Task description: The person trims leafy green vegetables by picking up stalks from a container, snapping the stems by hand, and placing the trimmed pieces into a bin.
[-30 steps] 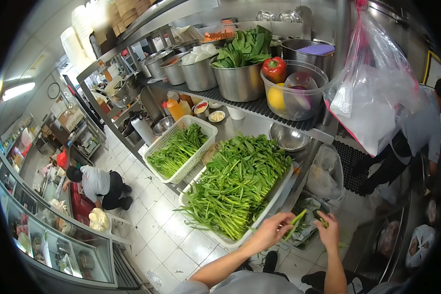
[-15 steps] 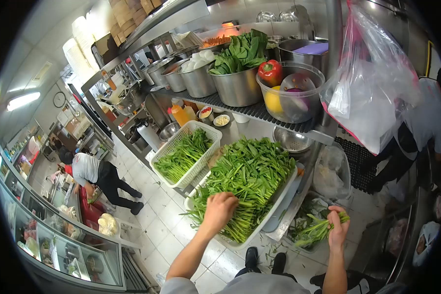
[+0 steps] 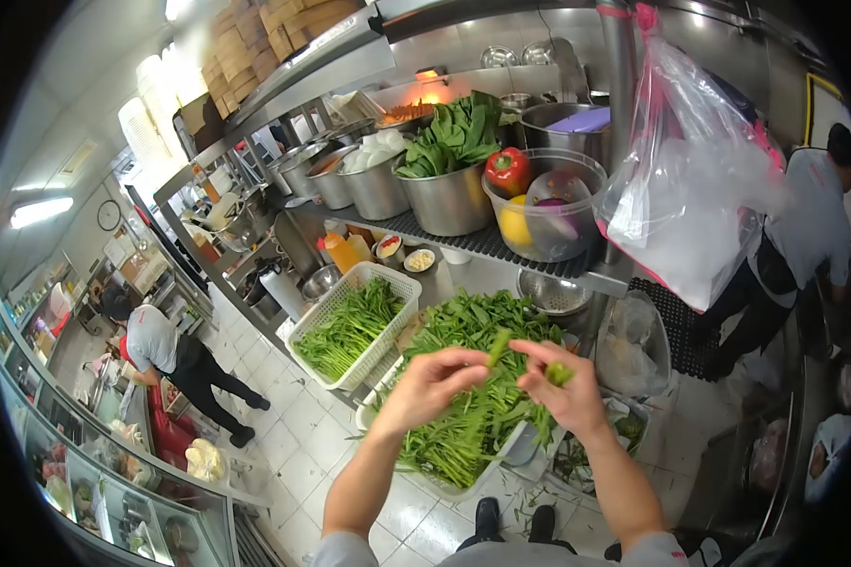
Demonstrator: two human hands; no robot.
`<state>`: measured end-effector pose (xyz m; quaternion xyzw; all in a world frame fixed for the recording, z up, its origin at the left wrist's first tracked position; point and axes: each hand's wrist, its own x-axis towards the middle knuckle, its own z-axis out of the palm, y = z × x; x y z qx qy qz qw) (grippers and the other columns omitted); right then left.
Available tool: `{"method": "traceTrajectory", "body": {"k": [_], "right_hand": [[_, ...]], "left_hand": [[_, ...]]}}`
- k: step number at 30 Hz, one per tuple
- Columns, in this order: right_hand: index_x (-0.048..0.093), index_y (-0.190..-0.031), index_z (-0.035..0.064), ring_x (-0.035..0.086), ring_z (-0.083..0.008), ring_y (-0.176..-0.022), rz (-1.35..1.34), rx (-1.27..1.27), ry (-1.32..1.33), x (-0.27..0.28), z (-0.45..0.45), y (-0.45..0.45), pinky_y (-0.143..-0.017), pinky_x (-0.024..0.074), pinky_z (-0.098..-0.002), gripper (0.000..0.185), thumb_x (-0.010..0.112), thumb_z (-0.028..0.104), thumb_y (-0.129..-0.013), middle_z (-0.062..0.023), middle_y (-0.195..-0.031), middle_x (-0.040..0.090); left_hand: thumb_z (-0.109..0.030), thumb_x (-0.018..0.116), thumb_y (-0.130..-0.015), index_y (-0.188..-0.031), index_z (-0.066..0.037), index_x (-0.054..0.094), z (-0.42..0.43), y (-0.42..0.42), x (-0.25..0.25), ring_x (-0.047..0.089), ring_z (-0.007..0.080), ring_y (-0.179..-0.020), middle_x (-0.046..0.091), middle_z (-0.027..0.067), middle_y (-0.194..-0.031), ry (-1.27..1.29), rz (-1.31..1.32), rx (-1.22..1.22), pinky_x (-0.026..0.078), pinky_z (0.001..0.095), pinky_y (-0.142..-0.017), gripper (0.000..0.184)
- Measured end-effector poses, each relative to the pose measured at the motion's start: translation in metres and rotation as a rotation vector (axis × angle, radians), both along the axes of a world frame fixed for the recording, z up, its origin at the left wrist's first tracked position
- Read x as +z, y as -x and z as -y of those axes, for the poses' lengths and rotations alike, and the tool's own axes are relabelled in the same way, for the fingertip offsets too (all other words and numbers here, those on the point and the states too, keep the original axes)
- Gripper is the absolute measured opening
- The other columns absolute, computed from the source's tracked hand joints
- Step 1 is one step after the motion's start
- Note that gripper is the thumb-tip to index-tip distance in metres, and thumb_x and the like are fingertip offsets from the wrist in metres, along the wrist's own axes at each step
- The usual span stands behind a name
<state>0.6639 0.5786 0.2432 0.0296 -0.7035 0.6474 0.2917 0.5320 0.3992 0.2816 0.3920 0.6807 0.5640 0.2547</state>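
Note:
My left hand is closed in a pinch on a short green stem, held above a white tray. Close beside it, my right hand has its fingers curled around a few leafy green stems, whose cut ends poke out between the fingers. Under both hands, the tray is heaped with leafy greens that look like water spinach, stems toward me. To the left stands a white slotted basket with a smaller bunch of the same greens.
A bin with green scraps sits on the floor at right. Above the tray runs a shelf with steel pots and a clear tub. A plastic bag hangs at right. One co-worker bends at left; another stands at right.
My right hand has come from over the scrap bin to above the tray, still holding stems. My left hand has risen from the heap and now pinches a stem beside it.

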Motion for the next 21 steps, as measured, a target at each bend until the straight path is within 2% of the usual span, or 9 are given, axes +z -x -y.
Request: {"method": "traceTrajectory", "body": {"k": [1,2,4,6,7,11,15,20,21], "right_hand": [[0.07,-0.112,0.0039,0.051,-0.0057,-0.065,-0.164,-0.053,-0.141,-0.006,0.0,0.014,-0.053,0.0381,-0.0202,0.022,0.07,0.013,-0.091,0.0027,-0.085,0.058],[0.07,-0.109,0.004,0.05,-0.0048,-0.064,-0.116,-0.04,-0.006,-0.011,0.002,0.01,-0.052,0.0372,-0.0199,0.019,0.069,0.012,-0.092,0.0025,-0.084,0.059],[0.07,-0.103,0.0043,0.048,-0.0031,-0.06,-0.025,-0.018,0.254,-0.011,0.0,-0.003,-0.051,0.0353,-0.0193,0.012,0.066,0.01,-0.093,0.0021,-0.083,0.059],[0.066,-0.095,0.0051,0.042,-0.0024,-0.053,-0.056,-0.09,0.319,-0.023,-0.015,-0.018,-0.044,0.03,-0.0197,0.007,0.06,0.01,-0.095,0.0001,-0.073,0.058],[0.065,-0.095,0.0037,0.043,-0.0035,-0.053,-0.048,-0.125,0.36,-0.028,-0.023,-0.027,-0.047,0.0326,-0.0197,0.009,0.059,0.011,-0.096,-0.0008,-0.073,0.058],[0.062,-0.102,-0.0006,0.048,-0.0074,-0.055,-0.028,-0.273,0.259,-0.051,-0.048,-0.051,-0.056,0.042,-0.0216,0.015,0.056,0.013,-0.098,-0.0027,-0.072,0.058],[0.062,-0.107,-0.0029,0.052,-0.0092,-0.058,0.016,-0.285,0.223,-0.049,-0.047,-0.052,-0.062,0.0452,-0.0238,0.017,0.056,0.01,-0.099,-0.0016,-0.068,0.055],[0.065,-0.109,-0.0044,0.055,-0.0099,-0.06,0.074,-0.185,0.303,-0.039,-0.025,-0.038,-0.061,0.0456,-0.0248,0.018,0.06,0.007,-0.096,-0.0013,-0.068,0.057],[0.068,-0.108,-0.0027,0.055,-0.0098,-0.061,0.161,-0.184,0.317,-0.035,-0.022,-0.035,-0.06,0.0451,-0.0246,0.019,0.067,0.008,-0.092,-0.0013,-0.073,0.06]], "left_hand": [[-0.013,0.067,-0.094,-0.113,0.0,0.068,-0.007,-0.006,-0.002,0.064,0.0101,-0.085,0.07,0.0029,-0.095,0.002,-0.039,-0.071,0.052,0.0257,-0.078,0.023],[-0.015,0.067,-0.094,-0.114,0.0,0.068,-0.011,-0.012,-0.005,0.064,0.0102,-0.086,0.071,0.0031,-0.096,0.006,-0.074,-0.139,0.052,0.026,-0.078,0.024],[-0.017,0.067,-0.093,-0.115,-0.004,0.069,-0.008,-0.012,-0.01,0.068,0.0161,-0.09,0.072,0.0065,-0.1,0.078,-0.229,-0.063,0.053,0.029,-0.08,0.026],[-0.018,0.068,-0.093,-0.116,-0.006,0.069,0.004,0.003,-0.028,0.069,0.0199,-0.091,0.073,0.0088,-0.101,0.218,-0.444,0.018,0.053,0.0306,-0.081,0.027],[-0.017,0.068,-0.09,-0.112,-0.007,0.07,0.009,0.01,-0.048,0.069,0.0257,-0.093,0.071,0.0106,-0.104,0.28,-0.416,-0.01,0.053,0.0342,-0.083,0.024],[-0.012,0.069,-0.088,-0.1,-0.006,0.072,0.016,0.007,-0.112,0.064,0.0297,-0.097,0.064,0.0118,-0.105,0.39,-0.767,-0.155,0.053,0.0386,-0.083,0.014],[-0.013,0.069,-0.087,-0.101,-0.007,0.072,0.02,0.025,-0.101,0.064,0.0291,-0.094,0.065,0.0103,-0.101,0.247,-0.611,-0.046,0.053,0.0377,-0.085,0.016],[-0.014,0.069,-0.09,-0.107,-0.005,0.073,0.033,0.052,-0.031,0.064,0.0168,-0.091,0.068,0.0071,-0.101,0.03,-0.293,0.224,0.051,0.0286,-0.08,0.019],[-0.014,0.069,-0.091,-0.108,-0.004,0.072,0.032,0.052,-0.019,0.063,0.0144,-0.09,0.068,0.0064,-0.1,-0.02,-0.216,0.248,0.051,0.0272,-0.079,0.02]]}}
